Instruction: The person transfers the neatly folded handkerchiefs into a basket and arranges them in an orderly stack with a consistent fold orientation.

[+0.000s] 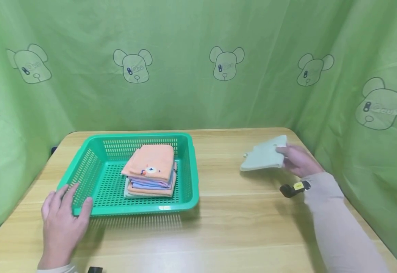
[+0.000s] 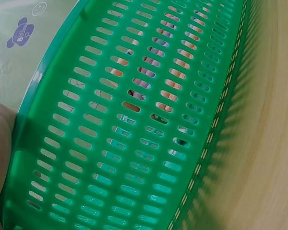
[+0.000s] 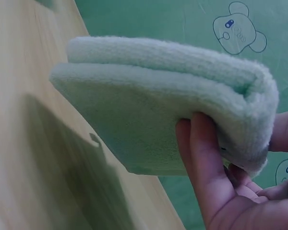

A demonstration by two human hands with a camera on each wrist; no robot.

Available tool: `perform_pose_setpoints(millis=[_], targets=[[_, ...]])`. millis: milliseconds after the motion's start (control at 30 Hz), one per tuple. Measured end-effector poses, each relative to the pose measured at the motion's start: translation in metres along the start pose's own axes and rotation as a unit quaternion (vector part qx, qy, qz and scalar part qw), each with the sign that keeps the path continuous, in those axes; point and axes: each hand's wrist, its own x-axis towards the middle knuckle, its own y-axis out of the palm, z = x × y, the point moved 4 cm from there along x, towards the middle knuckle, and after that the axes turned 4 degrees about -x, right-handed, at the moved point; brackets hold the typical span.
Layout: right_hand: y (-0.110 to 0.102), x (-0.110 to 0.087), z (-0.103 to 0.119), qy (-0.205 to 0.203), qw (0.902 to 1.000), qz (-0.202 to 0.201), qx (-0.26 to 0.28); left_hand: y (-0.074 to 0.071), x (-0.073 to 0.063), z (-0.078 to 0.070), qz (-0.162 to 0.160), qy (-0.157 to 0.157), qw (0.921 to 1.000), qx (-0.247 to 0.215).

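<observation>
My right hand (image 1: pixel 297 159) holds a folded pale green towel (image 1: pixel 264 153) by its right end, fingers on one face and thumb on the other. In the right wrist view the towel (image 3: pixel 129 110) shows thick plush layers, raised off the table. At the left, my left hand (image 1: pixel 63 216) rests at the near left corner of a green plastic basket (image 1: pixel 133 209), fingers spread over the rim. Inside the basket sits a stack of folded towels (image 1: pixel 150 163), a peach one with a stitched animal face on top. Only the edge of the left hand (image 2: pixel 0 158) enters the left wrist view.
The wooden table (image 1: pixel 219 231) carries the basket on its left half. Green curtains (image 1: pixel 185 102) with bear-head outlines hang behind and along the sides. A black strap mount with a yellow label (image 1: pixel 299 186) sticks out from the right wrist.
</observation>
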Motion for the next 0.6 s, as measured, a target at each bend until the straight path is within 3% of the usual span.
perform_pose_setpoints(millis=[333,600], targets=[[0.014,0.002,0.008,0.001,0.9998,-0.01,-0.02,0.001,0.001,0.001,0.001,0.0,1.0,0.003],[0.029,0.006,0.016,-0.015,0.9999,-0.001,-0.005,0.001,0.001,0.001,0.003,-0.004,1.0,0.004]])
